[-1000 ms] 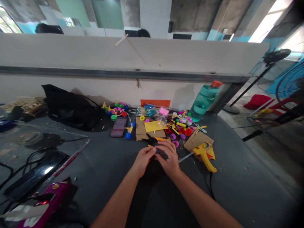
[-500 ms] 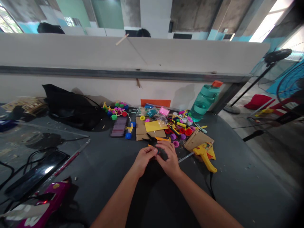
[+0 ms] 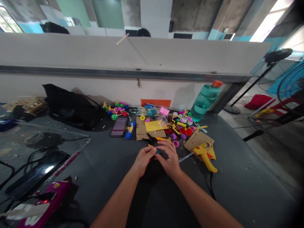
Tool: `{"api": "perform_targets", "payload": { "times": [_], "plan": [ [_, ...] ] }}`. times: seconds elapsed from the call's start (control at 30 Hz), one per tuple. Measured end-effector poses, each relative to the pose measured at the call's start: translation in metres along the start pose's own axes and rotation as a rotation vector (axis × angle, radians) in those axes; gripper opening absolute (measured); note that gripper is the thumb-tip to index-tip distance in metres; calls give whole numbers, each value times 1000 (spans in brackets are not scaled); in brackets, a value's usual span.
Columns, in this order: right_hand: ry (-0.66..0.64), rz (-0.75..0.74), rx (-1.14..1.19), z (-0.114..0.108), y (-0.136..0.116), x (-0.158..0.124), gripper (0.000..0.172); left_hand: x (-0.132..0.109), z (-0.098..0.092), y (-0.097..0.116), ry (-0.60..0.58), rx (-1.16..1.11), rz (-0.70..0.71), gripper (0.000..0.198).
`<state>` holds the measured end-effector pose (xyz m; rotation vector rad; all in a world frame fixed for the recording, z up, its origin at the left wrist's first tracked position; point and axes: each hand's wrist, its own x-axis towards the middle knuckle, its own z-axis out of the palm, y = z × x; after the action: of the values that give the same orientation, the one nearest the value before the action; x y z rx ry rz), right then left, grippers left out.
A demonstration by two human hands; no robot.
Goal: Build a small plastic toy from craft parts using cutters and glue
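Your left hand and right hand, lower centre, grip narrowly, fingertips pinching a small teal piece. Orange stick by left fingers; pliers just above; yellow glue gun right.

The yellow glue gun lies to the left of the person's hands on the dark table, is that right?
No: the glue gun lies to the right of the left hand and right hand, not the left, as the head view shows. It is on the dark table, as you said.
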<state>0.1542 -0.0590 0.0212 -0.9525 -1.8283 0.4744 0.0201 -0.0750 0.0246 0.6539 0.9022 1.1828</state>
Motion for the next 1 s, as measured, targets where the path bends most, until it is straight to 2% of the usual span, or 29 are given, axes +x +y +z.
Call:
{"api": "perform_targets", "payload": {
  "times": [0.13, 0.3, 0.4, 0.47, 0.53, 0.6, 0.77, 0.83, 0.9, 1.0],
  "plan": [
    [44, 22, 14, 1, 1, 0, 14, 0, 0, -2, -6, -14, 3, 23],
    [-32, -35, 26, 0, -1, 0, 23, 1, 1, -4, 43, 1, -7, 23],
    [-3, -40, -15, -1, 1, 0, 20, 1, 7, -7, 67, -99, 5, 25],
    [8, -70, -91, -1, 2, -1, 26, 0, 11, -6, 57, -213, 8, 29],
    [-56, -157, -181, 2, -1, -3, 34, -2, 14, -3, 45, -319, -6, 34],
    [-180, -241, -247, 6, -9, -7, 44, -2, 14, 3, 45, -414, -6, 39],
    [-479, -267, -312, 13, -30, -14, 59, 0, 11, 6, 58, -546, 38, 51],
    [-504, -262, -330, 12, -28, -13, 67, 0, 13, 3, 61, -547, 17, 53],
    [-467, -218, -368, 11, -22, -11, 74, -2, 14, 1, 21, -544, -24, 54],
    [-433, -156, -412, 9, -16, -9, 76, -6, 12, 9, -48, -558, -47, 59]
  ]
}}
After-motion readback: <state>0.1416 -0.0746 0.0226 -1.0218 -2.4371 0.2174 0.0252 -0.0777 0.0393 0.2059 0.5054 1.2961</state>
